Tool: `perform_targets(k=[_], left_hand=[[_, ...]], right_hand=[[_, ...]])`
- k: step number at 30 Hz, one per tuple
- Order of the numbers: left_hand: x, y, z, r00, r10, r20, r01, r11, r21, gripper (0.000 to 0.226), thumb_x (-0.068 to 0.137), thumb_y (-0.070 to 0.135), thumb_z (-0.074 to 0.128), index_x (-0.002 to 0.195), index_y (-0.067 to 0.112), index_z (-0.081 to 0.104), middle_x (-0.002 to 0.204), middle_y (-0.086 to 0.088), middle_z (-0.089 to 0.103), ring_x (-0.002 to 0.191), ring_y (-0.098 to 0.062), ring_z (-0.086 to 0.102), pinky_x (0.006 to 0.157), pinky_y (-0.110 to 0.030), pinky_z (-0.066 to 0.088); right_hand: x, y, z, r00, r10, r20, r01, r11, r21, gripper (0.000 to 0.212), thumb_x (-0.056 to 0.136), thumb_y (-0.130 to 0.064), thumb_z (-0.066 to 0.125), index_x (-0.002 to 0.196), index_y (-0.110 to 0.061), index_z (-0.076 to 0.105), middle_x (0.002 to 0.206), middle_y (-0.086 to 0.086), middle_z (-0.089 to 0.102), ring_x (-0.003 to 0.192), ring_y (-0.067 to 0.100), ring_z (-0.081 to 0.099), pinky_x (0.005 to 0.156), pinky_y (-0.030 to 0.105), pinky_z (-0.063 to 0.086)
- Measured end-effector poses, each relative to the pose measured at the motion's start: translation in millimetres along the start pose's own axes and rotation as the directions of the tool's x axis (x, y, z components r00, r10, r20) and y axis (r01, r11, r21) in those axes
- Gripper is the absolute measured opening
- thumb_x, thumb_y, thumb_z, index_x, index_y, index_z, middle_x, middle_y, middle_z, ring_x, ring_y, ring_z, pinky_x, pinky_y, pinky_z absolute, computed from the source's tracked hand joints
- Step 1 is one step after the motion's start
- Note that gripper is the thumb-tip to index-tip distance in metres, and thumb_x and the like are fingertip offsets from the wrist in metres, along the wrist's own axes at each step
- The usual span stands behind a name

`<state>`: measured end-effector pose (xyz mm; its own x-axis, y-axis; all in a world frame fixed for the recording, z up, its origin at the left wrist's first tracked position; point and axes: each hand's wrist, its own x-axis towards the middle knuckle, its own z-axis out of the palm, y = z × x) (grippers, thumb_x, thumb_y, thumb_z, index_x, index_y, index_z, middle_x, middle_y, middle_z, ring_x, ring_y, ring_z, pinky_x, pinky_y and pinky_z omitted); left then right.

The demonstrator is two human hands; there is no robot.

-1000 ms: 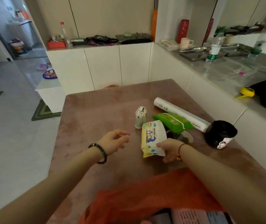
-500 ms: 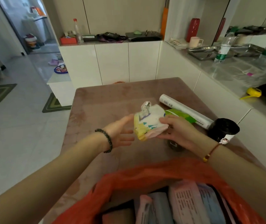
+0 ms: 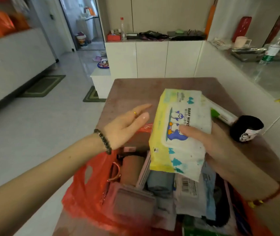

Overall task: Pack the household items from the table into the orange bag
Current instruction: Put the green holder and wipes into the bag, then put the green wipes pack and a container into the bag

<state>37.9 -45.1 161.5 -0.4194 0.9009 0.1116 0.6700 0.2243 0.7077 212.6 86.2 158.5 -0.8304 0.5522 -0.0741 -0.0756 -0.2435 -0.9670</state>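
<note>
Baby wipes pack (image 3: 178, 132) has come off the table (image 3: 127, 89), now over orange bag (image 3: 84, 189) at frame centre, gripped by right hand (image 3: 209, 145); left hand (image 3: 125, 126) spread wide, empty, just left; bag mouth open, crammed with packets; black roll (image 3: 245, 127) near table's right edge.

Wipes pack (image 3: 178, 132) held in right hand (image 3: 209, 145) above bag (image 3: 84, 193) at table's (image 3: 135, 89) near edge; left hand (image 3: 125, 126) left of pack; roll (image 3: 245, 127) far right.
</note>
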Motion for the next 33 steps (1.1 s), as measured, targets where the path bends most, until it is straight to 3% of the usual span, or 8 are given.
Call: perform_targets(k=[3,5,9,13,17,25,28,33], left_hand=[[-37.9,-30.5,-16.2,0.972,-0.231,0.052,0.134,0.718,0.683,0.081,0.07,0.067,0.042,0.141,0.035,0.017,0.138,-0.002,0.046,0.121,-0.024,0.05,0.1,-0.036,0.043],[-51.7,-41.8,-23.4,0.952,-0.302,-0.045,0.232,0.62,0.75,0.057,0.081,0.042,0.053,0.133,0.033,0.034,0.12,-0.003,0.06,0.105,-0.025,0.06,0.08,-0.029,0.048],[-54.2,-39.9,-40.6,0.9,-0.371,-0.229,0.43,0.839,0.334,0.015,0.084,0.022,0.058,0.099,0.023,0.062,0.073,0.001,0.062,0.066,-0.014,0.056,0.055,-0.022,0.038],[-44.9,-29.7,-40.6,0.945,-0.304,-0.122,0.314,0.947,0.073,0.014,0.085,0.006,0.057,0.081,0.02,0.06,0.061,0.006,0.057,0.04,0.01,0.051,0.044,-0.003,0.039],[-36.3,-33.4,-42.7,0.952,-0.305,0.015,0.305,0.952,-0.008,0.017,0.085,-0.001,0.057,0.082,0.015,0.063,0.07,0.008,0.061,0.046,0.014,0.055,0.049,0.001,0.041],[7.3,-41.5,-66.3,0.899,-0.378,0.22,0.344,0.922,0.181,0.017,0.085,0.044,0.052,0.096,0.031,0.056,0.078,0.0,0.067,0.057,-0.006,0.062,0.057,-0.022,0.056],[41.6,-47.0,-75.1,0.923,-0.347,0.169,0.335,0.938,0.093,0.019,0.089,0.037,0.048,0.101,0.023,0.052,0.068,0.003,0.062,0.044,-0.005,0.058,0.046,-0.019,0.05],[117.2,-45.9,-60.5,0.959,-0.219,0.18,0.232,0.971,-0.053,0.017,0.092,0.031,0.045,0.102,0.02,0.053,0.075,0.005,0.061,0.061,-0.009,0.058,0.052,-0.019,0.048]], right_hand=[[-21.3,25.1,6.1,0.99,0.119,0.071,-0.112,0.989,-0.096,0.044,0.068,-0.013,0.075,0.109,-0.024,0.064,0.095,0.0,0.076,0.086,0.02,0.073,0.071,0.036,0.06],[-28.9,42.9,17.0,0.97,0.21,0.127,-0.184,0.964,-0.191,0.039,0.073,-0.014,0.074,0.108,-0.027,0.064,0.094,-0.003,0.076,0.085,0.016,0.073,0.071,0.033,0.059],[-25.6,75.4,58.4,0.929,0.299,0.218,-0.244,0.938,-0.246,0.029,0.079,-0.011,0.069,0.103,-0.027,0.065,0.094,-0.004,0.076,0.084,0.009,0.072,0.074,0.026,0.058],[4.2,107.6,103.4,0.968,0.241,0.072,-0.23,0.963,-0.139,0.028,0.083,-0.007,0.064,0.109,-0.014,0.061,0.1,0.003,0.072,0.087,0.011,0.07,0.078,0.027,0.057],[25.2,122.8,132.9,0.984,0.177,-0.005,-0.173,0.954,-0.244,0.045,0.084,-0.022,0.061,0.126,-0.016,0.047,0.122,0.002,0.061,0.111,0.015,0.059,0.1,0.037,0.048],[39.6,95.9,106.1,0.882,0.392,0.262,-0.16,0.771,-0.616,0.045,0.089,-0.051,0.048,0.116,-0.019,0.063,0.119,0.0,0.066,0.11,0.015,0.06,0.089,0.022,0.047],[39.3,58.9,77.4,0.823,0.501,0.268,-0.118,0.613,-0.781,0.061,0.08,-0.068,0.045,0.086,-0.011,0.067,0.076,0.001,0.065,0.077,0.016,0.062,0.067,0.026,0.048],[56.1,-18.1,7.5,0.886,0.394,0.245,-0.247,0.847,-0.47,0.042,0.073,-0.047,0.066,0.098,-0.013,0.07,0.086,0.002,0.075,0.069,0.01,0.07,0.051,0.019,0.053]])
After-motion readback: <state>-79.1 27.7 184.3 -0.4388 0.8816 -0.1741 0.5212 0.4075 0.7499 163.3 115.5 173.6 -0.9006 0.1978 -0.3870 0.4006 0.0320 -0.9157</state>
